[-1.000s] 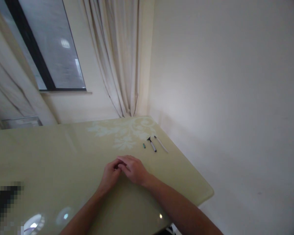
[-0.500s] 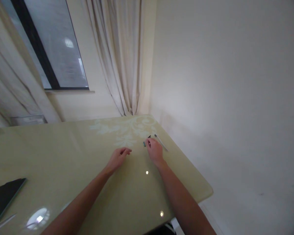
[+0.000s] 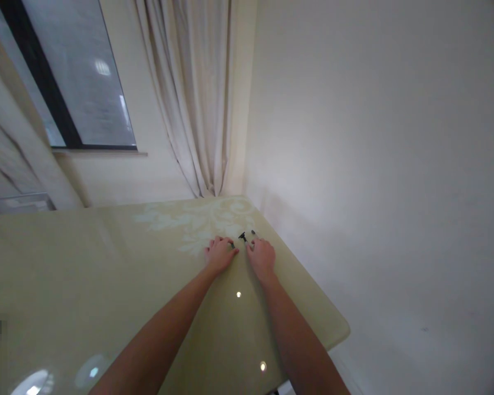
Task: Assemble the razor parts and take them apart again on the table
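Observation:
My left hand [image 3: 219,254] lies palm down on the pale green glass table [image 3: 107,263], fingers stretched out, its fingertips touching a small dark piece [image 3: 233,245]. My right hand [image 3: 263,255] rests beside it with its fingers curled down over the handle of a razor. Only the razor's black head [image 3: 242,236] shows, just past the fingertips. The tip of a thin white stick [image 3: 253,232] pokes out beyond the same hand. Both hands are near the table's far right corner.
A white wall runs along the table's right edge [image 3: 308,285]. Cream curtains [image 3: 197,99] hang in the corner behind the table, and a dark-framed window [image 3: 66,82] is at the back left. A pale floral pattern [image 3: 189,222] marks the tabletop.
Both hands have moved forward from the table's middle, where they were clasped, to the small items. The right hand got there first; now the left hand is at the small dark piece.

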Tool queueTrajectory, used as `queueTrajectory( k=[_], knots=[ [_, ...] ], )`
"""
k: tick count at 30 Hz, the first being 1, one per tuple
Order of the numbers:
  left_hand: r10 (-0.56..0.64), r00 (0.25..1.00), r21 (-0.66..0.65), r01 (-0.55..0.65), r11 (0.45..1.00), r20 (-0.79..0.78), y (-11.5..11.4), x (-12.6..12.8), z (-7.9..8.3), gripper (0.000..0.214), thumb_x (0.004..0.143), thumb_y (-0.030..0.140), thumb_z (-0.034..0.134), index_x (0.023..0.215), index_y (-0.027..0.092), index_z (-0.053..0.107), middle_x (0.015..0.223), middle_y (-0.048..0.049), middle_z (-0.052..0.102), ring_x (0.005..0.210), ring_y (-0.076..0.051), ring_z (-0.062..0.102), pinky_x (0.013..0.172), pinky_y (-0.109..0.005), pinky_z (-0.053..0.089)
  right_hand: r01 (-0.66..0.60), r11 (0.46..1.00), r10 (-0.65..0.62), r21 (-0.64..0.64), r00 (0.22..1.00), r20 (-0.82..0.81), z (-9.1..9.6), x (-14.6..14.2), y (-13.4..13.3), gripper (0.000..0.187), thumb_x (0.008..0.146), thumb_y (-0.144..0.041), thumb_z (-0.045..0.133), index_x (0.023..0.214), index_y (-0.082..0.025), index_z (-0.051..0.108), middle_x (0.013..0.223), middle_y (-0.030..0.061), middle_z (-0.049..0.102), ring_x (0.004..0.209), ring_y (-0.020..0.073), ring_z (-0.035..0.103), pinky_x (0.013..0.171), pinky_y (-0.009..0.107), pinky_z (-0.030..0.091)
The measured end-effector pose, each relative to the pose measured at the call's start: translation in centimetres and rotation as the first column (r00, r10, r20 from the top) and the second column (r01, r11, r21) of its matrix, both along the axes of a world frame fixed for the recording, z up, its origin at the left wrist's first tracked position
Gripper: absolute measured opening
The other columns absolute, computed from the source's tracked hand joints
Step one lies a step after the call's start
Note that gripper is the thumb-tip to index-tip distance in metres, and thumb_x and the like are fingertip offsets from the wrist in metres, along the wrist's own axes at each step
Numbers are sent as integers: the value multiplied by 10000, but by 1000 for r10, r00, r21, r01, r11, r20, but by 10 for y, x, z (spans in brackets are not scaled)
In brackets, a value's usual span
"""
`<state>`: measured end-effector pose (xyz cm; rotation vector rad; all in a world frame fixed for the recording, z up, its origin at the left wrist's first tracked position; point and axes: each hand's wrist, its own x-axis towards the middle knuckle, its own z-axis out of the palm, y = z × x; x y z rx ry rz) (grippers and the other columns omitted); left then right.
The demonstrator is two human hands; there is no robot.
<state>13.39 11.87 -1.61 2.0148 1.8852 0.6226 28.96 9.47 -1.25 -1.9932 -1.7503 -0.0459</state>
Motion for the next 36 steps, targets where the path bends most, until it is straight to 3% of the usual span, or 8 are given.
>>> queueTrajectory(
  k=[4, 9, 13, 16, 20, 24, 27, 36],
  knots=[
    [-53, 998, 27, 52, 998, 46, -6, -21, 5, 349, 879, 439, 667, 1164, 250, 736, 1295, -109, 678, 1193, -281, 609, 992, -395, 450, -13, 999, 12, -39, 1000, -28, 0, 4, -2, 176, 966, -310, 628, 990, -204, 766, 1011, 126, 763, 962, 248, 696, 816, 299, 458],
    [-32, 996, 89, 25, 996, 78, -23, -119, 4, 391, 835, 460, 686, 1159, 248, 741, 1194, -77, 728, 1039, -245, 665, 936, -351, 481, -25, 1000, 23, -9, 982, -187, 7, -1, -6, 141, 952, -275, 648, 993, -206, 763, 988, 78, 780, 888, 212, 706, 766, 266, 463],
    [155, 985, 91, -163, 982, 81, -39, -210, 0, 476, 863, 561, 565, 1128, 211, 748, 1138, -98, 748, 983, -287, 689, 859, -385, 509, -178, 979, 197, 95, 946, -258, 21, -49, -5, 178, 966, -283, 650, 1076, -184, 750, 1035, 73, 767, 877, 185, 693, 818, 264, 465],
    [272, 962, 66, -273, 960, 26, -48, -252, 1, 491, 834, 582, 587, 1128, 223, 749, 1192, -108, 743, 1042, -335, 686, 894, -462, 494, -302, 953, 295, 22, 912, -286, 27, -108, -2, 192, 978, -298, 646, 1088, -190, 760, 1035, 87, 759, 923, 203, 692, 848, 288, 473],
    [338, 941, 5, -338, 941, 11, -56, -273, 4, 474, 801, 574, 644, 1126, 246, 753, 1180, -118, 759, 1081, -376, 684, 896, -522, 482, -349, 927, 290, -138, 899, -328, 21, -183, -4, 205, 987, -324, 634, 952, -178, 773, 1012, 128, 755, 971, 247, 702, 822, 322, 496],
    [346, 938, -53, -344, 937, 25, -58, -280, 2, 490, 763, 590, 690, 1121, 266, 770, 1118, -123, 788, 1117, -405, 675, 912, -551, 473, -324, 923, 225, -206, 891, -393, 14, -227, -18, 194, 980, -310, 628, 1025, -163, 747, 1086, 159, 749, 1022, 281, 709, 830, 353, 515],
    [335, 942, -63, -332, 941, 41, -56, -288, -2, 517, 732, 614, 709, 1115, 275, 779, 1103, -116, 789, 1104, -411, 679, 894, -552, 484, -324, 923, 227, -207, 893, -388, 16, -239, -29, 194, 993, -282, 597, 1078, -159, 720, 1144, 168, 733, 1100, 295, 689, 875, 376, 517],
    [246, 946, -145, -218, 965, 213, -59, -299, -2, 696, 574, 672, 795, 1093, 209, 767, 876, -45, 754, 857, -284, 718, 741, -356, 538, -327, 916, 216, -232, 890, -402, 16, -245, -30, 202, 961, -240, 634, 1141, -155, 669, 1158, 171, 716, 1077, 289, 688, 872, 370, 508]
  ],
)
